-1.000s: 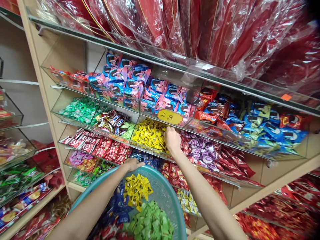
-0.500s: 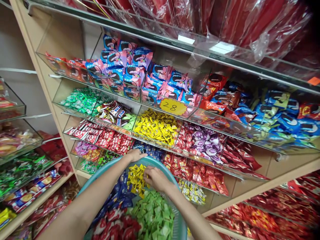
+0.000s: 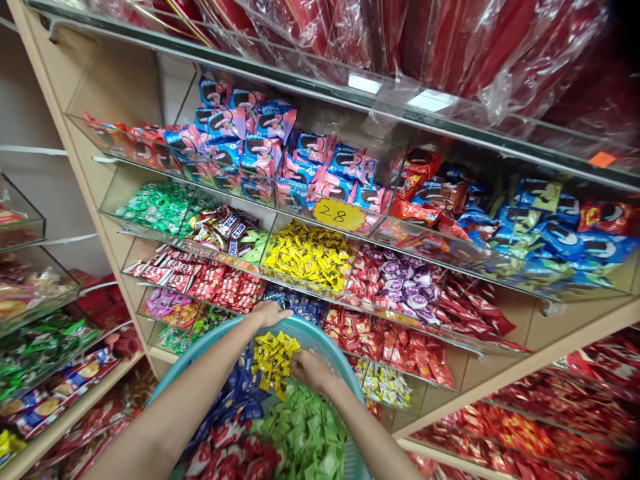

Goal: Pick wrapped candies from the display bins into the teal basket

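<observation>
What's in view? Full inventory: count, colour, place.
shelving: multiple units, pale wood and glass, ahead and left
wrapped items: several, red in clear plastic, top shelf
blue-and-pink packs: many, upper bins
28 sign: one, yellow, upper bin front
orange tag: one, upper right
purple candies: many, bin right of centre
other packets: many, mixed colours, remaining bins
basket: one, teal, below shelves
yellow candies: many, basket far side; also centre bin
dark-blue candies: many, basket left
light-green candies: many, basket right
red-and-white candies: many, basket near side
left grip: one hand, on basket rim
right grip: one hand, curled beside yellow candies; contents unclear
</observation>
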